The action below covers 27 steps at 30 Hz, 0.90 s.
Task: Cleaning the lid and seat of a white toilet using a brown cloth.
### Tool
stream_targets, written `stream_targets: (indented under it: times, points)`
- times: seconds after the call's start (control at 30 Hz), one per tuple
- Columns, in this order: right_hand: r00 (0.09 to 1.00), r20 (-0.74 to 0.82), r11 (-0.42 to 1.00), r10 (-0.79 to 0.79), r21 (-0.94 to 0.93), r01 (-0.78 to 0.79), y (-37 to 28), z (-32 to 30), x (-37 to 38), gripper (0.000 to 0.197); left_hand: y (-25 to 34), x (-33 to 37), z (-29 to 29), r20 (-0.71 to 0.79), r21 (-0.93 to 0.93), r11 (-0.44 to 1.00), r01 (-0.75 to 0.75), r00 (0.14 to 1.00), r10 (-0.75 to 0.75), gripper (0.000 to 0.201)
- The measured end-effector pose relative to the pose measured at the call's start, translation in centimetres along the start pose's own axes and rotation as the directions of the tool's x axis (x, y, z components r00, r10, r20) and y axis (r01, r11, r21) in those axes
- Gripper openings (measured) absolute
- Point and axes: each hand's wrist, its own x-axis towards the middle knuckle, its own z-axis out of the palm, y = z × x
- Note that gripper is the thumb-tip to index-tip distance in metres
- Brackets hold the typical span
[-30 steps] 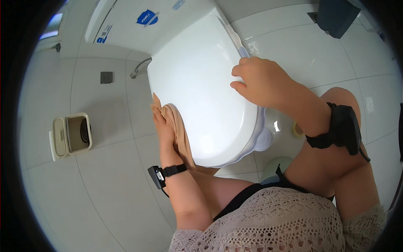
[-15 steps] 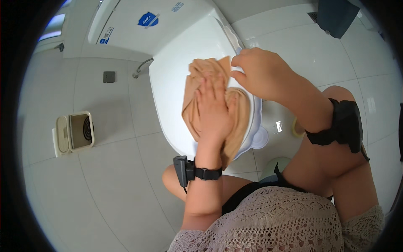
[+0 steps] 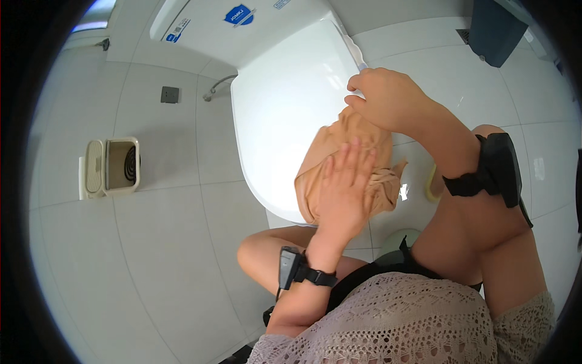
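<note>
My left hand lies flat with fingers spread on a crumpled tan cloth. The cloth rests on the near right part of a smooth white toilet lid, and its folds reach past the lid's right edge. At that same edge, just above the cloth, my right hand curls its fingers round the lid's side. The undersides of those fingers are hidden. Dark straps with small black boxes sit on both my forearms.
Behind the lid rises a white tank with blue stickers. A metal hose runs at its left. Farther left are a grey square plate and an open beige box holding a black coil. At upper right stands a blue-grey bin.
My left hand has slid the cloth right and nearer to me, toward the lid's near right edge, and the cloth has bunched differently. My right hand remains at the lid's edge. The view has shifted.
</note>
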Motion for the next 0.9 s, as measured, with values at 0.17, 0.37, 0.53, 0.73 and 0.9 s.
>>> stream_targets:
  times: [0.17,0.37,0.53,0.73,0.9]
  points:
    - [1.0,0.015,1.0,0.001,0.0,-0.001,-0.5,0.0,0.1,0.03,-5.9,-2.6,-1.2,-0.107,0.016,0.981,0.195,0.975,-0.192,0.068]
    - [0.99,0.022,0.99,-0.137,-0.03,0.137,-2.4,2.7,-0.6,0.029,-13.1,-4.6,-1.2,-0.206,-0.017,0.911,0.412,0.89,-0.406,0.063]
    - [0.926,0.281,0.965,-0.253,0.146,0.219,-6.5,6.1,-5.2,0.028,-14.6,-2.9,-0.5,-0.269,-0.001,0.83,0.557,0.8,-0.537,0.061]
    - [0.879,0.159,0.893,-0.45,0.089,0.441,-7.2,9.2,-6.0,0.024,-15.3,-2.7,-0.3,-0.276,0.057,0.806,0.589,0.785,-0.554,0.061]
    - [0.955,0.11,0.96,-0.276,-0.006,0.278,-3.8,6.3,-1.4,0.013,-15.1,-2.3,-0.9,-0.276,0.023,0.807,0.59,0.78,-0.562,0.063]
